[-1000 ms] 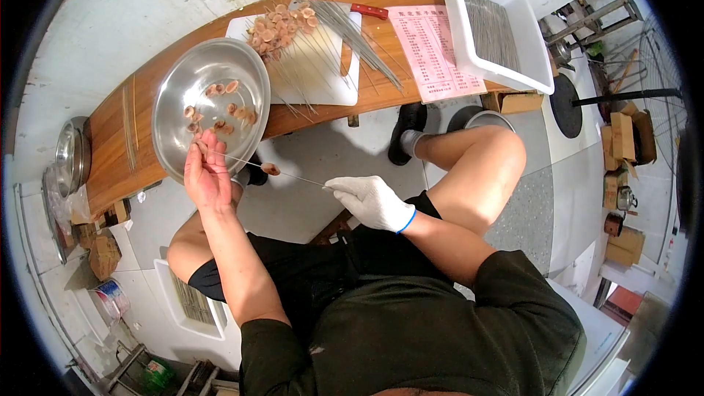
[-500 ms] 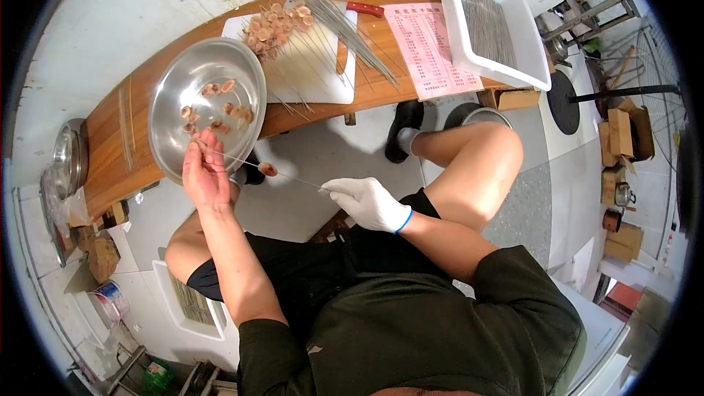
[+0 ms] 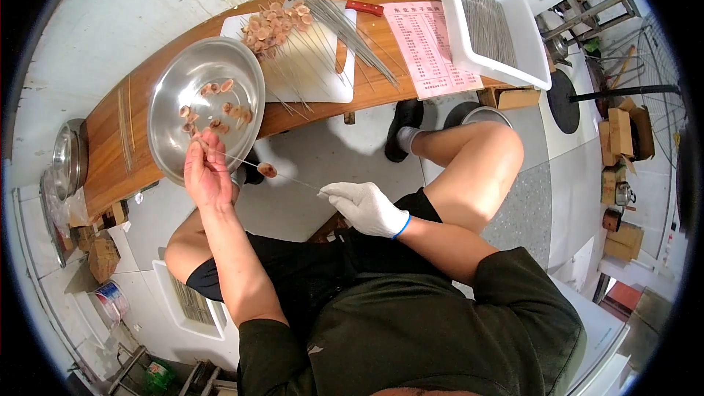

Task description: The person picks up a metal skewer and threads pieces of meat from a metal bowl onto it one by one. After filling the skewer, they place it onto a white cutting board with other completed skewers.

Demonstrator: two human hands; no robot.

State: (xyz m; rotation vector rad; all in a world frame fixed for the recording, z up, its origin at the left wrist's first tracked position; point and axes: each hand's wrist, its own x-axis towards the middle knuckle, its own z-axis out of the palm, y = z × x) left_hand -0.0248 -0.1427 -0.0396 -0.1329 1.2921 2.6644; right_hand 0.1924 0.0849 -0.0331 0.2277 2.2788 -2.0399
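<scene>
Skewer (image 3: 293,179) held on a slant at the near side of the desk (image 3: 106,169). Left end pinched in the bare left hand (image 3: 211,183), over the near rim of the bowl (image 3: 209,62); whether a piece is also held there cannot be told. Right end grasped by the gloved right hand (image 3: 363,209). One piece (image 3: 267,170) already threaded between the hands; shaft bare on both sides of it. Loose pieces (image 3: 238,112) seen in the bowl; pile (image 3: 271,26) noted on the board (image 3: 337,91), farther right.
</scene>
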